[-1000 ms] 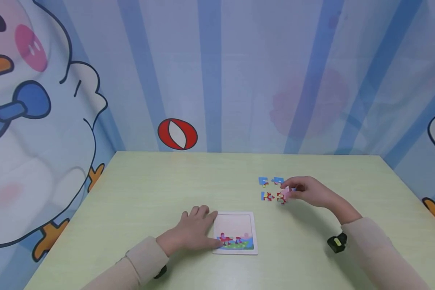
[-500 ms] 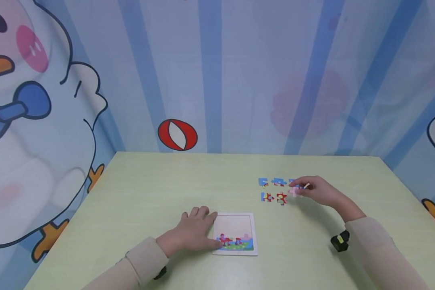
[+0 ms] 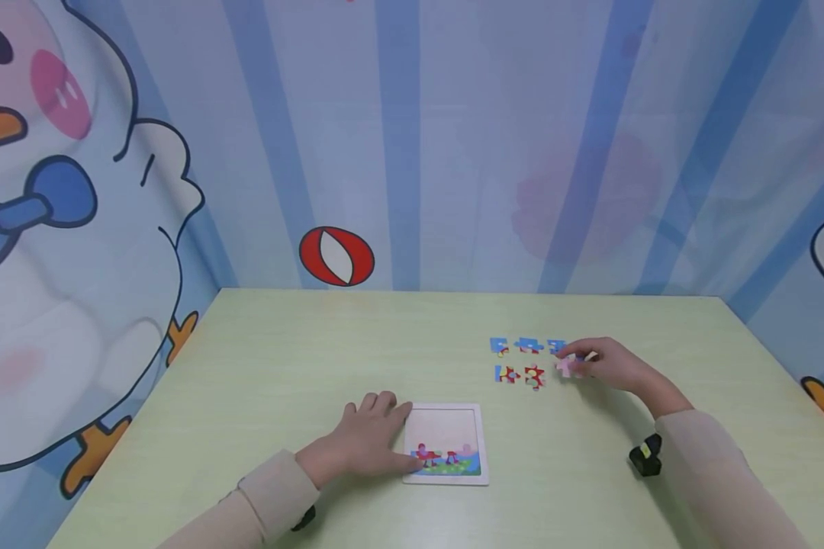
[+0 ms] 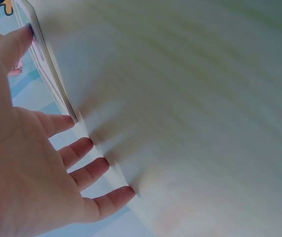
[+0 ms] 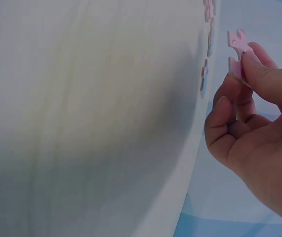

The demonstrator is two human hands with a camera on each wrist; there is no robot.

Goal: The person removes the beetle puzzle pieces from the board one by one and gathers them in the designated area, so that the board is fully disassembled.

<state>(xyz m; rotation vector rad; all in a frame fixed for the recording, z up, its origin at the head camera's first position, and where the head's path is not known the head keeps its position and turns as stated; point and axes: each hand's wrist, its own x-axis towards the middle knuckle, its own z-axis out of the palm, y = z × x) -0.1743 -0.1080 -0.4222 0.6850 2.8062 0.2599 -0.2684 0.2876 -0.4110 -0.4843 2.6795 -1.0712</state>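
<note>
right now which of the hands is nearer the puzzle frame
Left: the left hand touches the puzzle frame at its left side; the right hand is apart, beyond its far right corner.

The person's left hand (image 3: 364,436) is spreading beside a white-framed jigsaw tray (image 3: 484,450), thumb and index finger touching its left side, while a colourful picture strip (image 3: 461,463) is running along the tray's lower part. The right hand (image 3: 611,364) is pinching a pink jigsaw piece (image 3: 565,367) beside five other jigsaw pieces (image 3: 529,345), which are lying in two rows on the pale green table (image 3: 316,343). Behind, a striped backdrop (image 3: 467,152) is displaying a cartoon bird (image 3: 89,282).
</note>
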